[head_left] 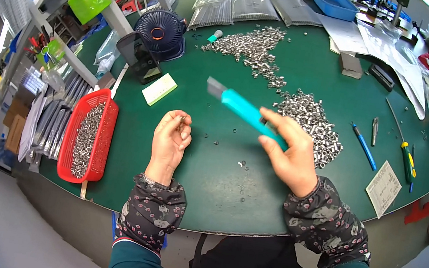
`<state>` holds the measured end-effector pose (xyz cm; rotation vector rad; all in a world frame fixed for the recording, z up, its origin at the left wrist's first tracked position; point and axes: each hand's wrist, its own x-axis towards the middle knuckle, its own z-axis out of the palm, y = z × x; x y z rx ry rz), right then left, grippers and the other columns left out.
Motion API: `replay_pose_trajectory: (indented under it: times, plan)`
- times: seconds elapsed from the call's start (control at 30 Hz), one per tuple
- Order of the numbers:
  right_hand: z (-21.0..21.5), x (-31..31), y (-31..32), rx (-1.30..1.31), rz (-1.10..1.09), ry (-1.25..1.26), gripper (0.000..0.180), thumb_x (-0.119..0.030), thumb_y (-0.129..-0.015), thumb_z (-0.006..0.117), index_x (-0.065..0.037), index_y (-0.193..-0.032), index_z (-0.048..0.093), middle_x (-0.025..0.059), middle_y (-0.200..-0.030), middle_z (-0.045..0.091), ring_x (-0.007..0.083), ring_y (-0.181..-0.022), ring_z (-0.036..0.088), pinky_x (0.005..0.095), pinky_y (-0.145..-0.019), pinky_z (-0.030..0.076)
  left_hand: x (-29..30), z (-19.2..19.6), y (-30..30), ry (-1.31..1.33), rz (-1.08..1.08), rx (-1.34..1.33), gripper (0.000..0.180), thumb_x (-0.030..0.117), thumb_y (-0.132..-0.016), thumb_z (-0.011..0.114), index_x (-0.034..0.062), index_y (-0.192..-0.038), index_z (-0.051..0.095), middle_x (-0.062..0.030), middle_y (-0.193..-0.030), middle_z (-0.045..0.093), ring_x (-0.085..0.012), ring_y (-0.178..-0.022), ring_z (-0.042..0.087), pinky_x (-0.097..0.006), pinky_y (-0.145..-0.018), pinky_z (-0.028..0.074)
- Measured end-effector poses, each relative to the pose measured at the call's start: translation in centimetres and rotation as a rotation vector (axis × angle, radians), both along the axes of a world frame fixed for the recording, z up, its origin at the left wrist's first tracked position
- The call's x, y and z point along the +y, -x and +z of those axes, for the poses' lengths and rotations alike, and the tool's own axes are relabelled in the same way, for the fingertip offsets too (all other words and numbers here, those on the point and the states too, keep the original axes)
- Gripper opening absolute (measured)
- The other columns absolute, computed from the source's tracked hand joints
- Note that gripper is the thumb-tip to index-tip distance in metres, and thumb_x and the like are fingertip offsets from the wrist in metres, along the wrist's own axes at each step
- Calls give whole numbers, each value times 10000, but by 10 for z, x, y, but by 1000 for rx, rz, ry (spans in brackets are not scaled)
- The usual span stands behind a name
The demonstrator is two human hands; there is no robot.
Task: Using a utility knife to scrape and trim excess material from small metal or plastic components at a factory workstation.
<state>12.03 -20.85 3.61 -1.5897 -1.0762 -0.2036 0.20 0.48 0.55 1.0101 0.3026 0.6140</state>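
My right hand (291, 152) grips a teal utility knife (249, 112) by its handle, its wide grey blade pointing up and to the left over the table. Beyond and beside that hand lies a heap of small silvery metal rings (312, 118). My left hand (171, 138) is closed, palm turned up, with the fingers curled in. Something small seems pinched at its fingertips, too small to name. Between the two hands, a few tiny dark bits and shavings (243, 165) are scattered on the green tabletop (217, 190).
At the left edge stands a red basket (106, 142) of small metal parts. Behind it are a phone (139, 59), a dark fan (158, 32) and a pale yellow notepad (159, 89). A second heap (250, 47) lies farther back. On the right are a blue pen (364, 145) and a screwdriver (406, 160).
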Motion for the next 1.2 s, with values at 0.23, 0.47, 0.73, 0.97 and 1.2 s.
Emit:
replay_pose_trajectory:
  times: [0.23, 0.47, 0.73, 0.97, 1.2]
  plan:
    - [5, -9, -23, 379, -80, -332, 349, -46, -757, 574, -5, -1097, 506, 96, -975, 574, 123, -858, 537, 243, -743, 430, -33, 36, -46, -355, -246, 382, 136, 122, -776, 551, 28, -874, 537, -1, -659, 462, -76, -500, 396, -211, -412, 317]
    - [7, -9, -24, 434, -64, -422, 366, -28, -760, 570, 2, -1115, 489, 84, -1003, 561, 105, -847, 523, 233, -726, 437, -63, 23, -130, -1363, -143, 633, 212, 148, -728, 590, 96, -933, 581, -109, -769, 551, -271, -756, 546, -369, -668, 430]
    - [7, -7, -24, 406, -75, -428, 367, -27, -735, 586, -3, -1093, 506, 103, -990, 573, 134, -852, 542, 251, -740, 438, -61, 8, -144, -1588, -159, 618, 127, 151, -737, 587, 80, -839, 558, -99, -846, 539, -271, -819, 531, -374, -698, 430]
    - [1, -3, -22, 378, -55, -339, 342, -41, -731, 593, -2, -1064, 526, 116, -985, 578, 152, -862, 552, 267, -765, 429, -49, 47, -86, -324, -368, 428, 88, 113, -800, 528, 47, -847, 492, -25, -713, 507, -50, -506, 378, -167, -382, 287]
    - [-5, 2, -6, 58, 11, -13, 358, -35, -678, 604, -43, -1031, 546, 121, -819, 565, 237, -724, 561, 289, -661, 435, -18, 21, -11, 159, -272, 79, 114, 27, -789, 497, 47, -901, 508, -61, -791, 531, -55, -499, 384, -150, -358, 271]
